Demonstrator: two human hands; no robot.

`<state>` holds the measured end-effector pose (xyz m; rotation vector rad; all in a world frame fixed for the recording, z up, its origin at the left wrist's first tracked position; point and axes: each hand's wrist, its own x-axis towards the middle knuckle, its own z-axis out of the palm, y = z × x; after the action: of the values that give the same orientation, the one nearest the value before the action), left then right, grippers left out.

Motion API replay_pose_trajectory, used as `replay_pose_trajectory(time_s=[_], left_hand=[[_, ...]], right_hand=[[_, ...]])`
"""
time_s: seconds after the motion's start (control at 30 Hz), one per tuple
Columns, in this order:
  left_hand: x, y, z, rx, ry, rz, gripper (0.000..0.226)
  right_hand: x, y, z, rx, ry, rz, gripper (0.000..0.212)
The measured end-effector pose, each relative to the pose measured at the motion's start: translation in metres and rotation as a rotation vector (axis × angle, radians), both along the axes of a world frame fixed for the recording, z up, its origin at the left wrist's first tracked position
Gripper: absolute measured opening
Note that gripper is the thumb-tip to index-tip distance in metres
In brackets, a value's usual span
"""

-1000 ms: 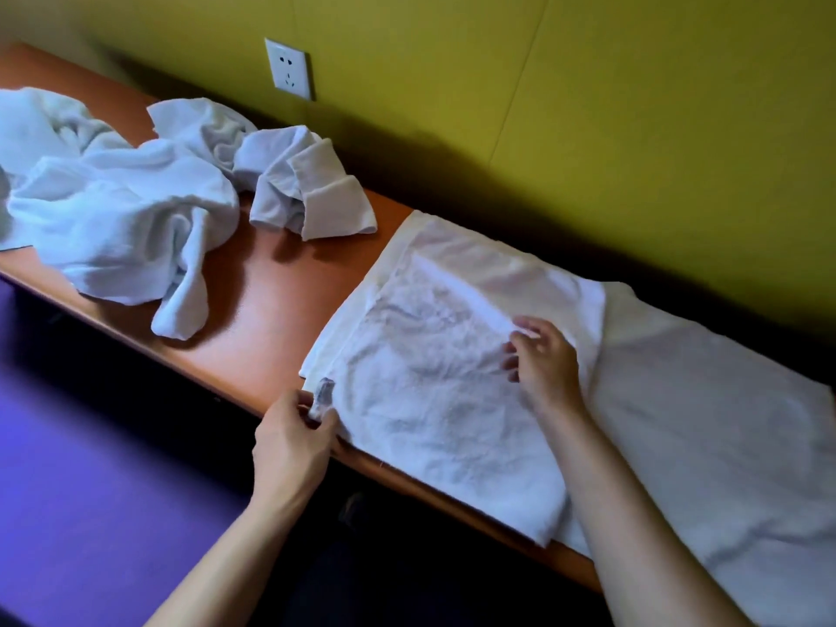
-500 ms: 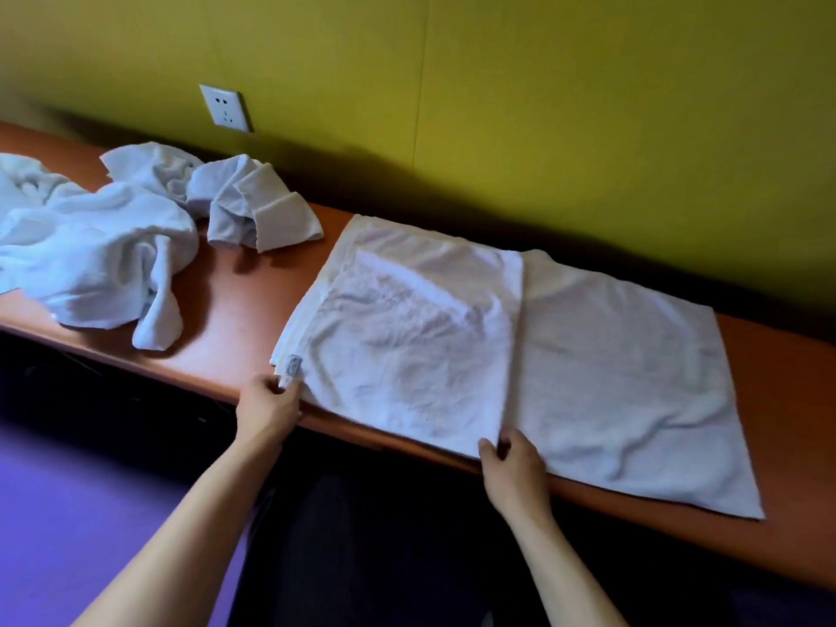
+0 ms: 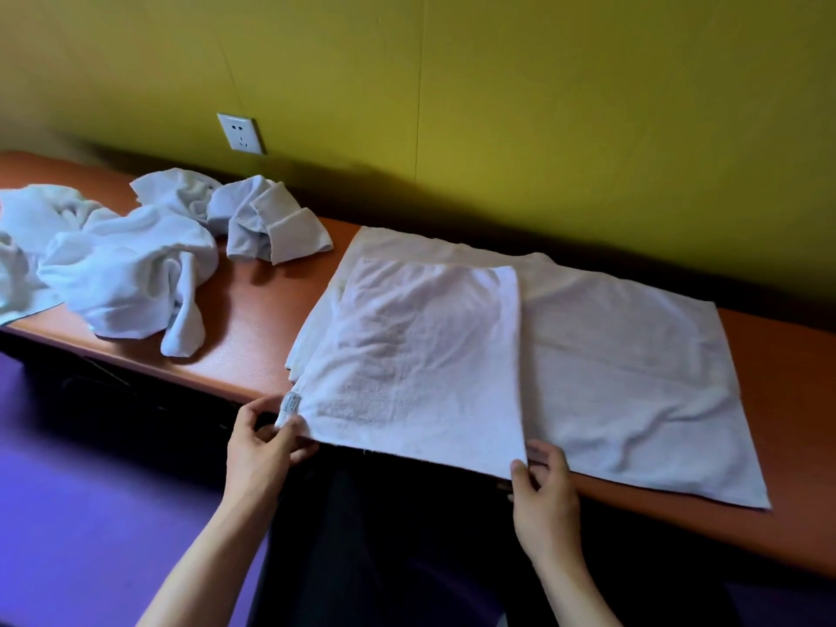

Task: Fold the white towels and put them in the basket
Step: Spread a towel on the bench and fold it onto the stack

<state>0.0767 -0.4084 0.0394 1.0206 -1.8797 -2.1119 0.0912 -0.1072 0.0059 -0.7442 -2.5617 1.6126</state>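
Note:
A white towel [image 3: 610, 368] lies flat on the orange-brown table [image 3: 253, 328], its left part folded over into a top flap [image 3: 416, 359]. My left hand [image 3: 262, 445] pinches the flap's near left corner, beside a small label. My right hand [image 3: 543, 491] pinches the flap's near right corner at the table's front edge. Both corners are lifted slightly past the edge. A pile of crumpled white towels [image 3: 122, 264] lies on the table's left end. No basket is in view.
A yellow-green wall with a white socket [image 3: 239, 133] runs close behind the table. A purple floor [image 3: 90, 513] lies in front and below. Bare tabletop shows between the pile and the flat towel and at the far right [image 3: 787, 468].
My right hand came off the middle of the flap and down to its near right corner, which it now pinches. My left hand kept the label corner. Both near corners now rise a little.

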Motion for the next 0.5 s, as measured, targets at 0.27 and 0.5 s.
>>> replay_pose_trajectory(time_s=[0.27,0.5], left_hand=[[-0.058,-0.006,0.022,0.135,0.065,-0.016,0.048],[-0.15,-0.002,0.027,-0.106,0.06,-0.193,0.029]], right_hand=[[-0.068,0.016,0.035,-0.357,0.23,-0.107,0.008],[-0.162,0.03,0.049,-0.192,0.213,0.028,0.011]])
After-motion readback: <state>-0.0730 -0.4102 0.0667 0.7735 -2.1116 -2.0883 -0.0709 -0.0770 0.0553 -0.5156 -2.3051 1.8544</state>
